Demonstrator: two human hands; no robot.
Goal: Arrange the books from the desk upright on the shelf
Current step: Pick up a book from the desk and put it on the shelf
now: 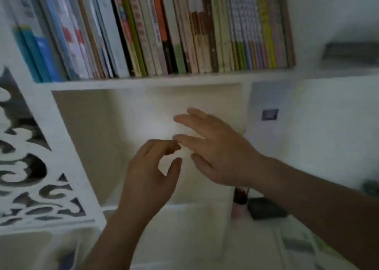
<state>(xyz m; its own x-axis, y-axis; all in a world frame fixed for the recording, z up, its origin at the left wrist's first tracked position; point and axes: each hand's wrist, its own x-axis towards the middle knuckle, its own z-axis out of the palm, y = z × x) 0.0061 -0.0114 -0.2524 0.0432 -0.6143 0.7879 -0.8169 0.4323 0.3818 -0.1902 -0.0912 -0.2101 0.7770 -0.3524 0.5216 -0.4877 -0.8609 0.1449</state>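
Observation:
A long row of books [155, 29] stands upright on the white shelf board [143, 81] across the top of the view. Below it is an open cream compartment [131, 126]. Both hands hover in front of that compartment and hold nothing. My left hand [149, 171] has its fingers loosely curled with thumb and forefinger apart. Just to its right, my right hand [213, 148] has its fingers stretched out toward the left. The picture is blurred by motion.
A carved white side panel [37, 167] closes the shelf on the left. A white upright book or board with a dark label [268, 114] leans at the compartment's right. A pinkish bottle [239, 206] and a dark flat object [264, 208] sit on the desk below my right forearm.

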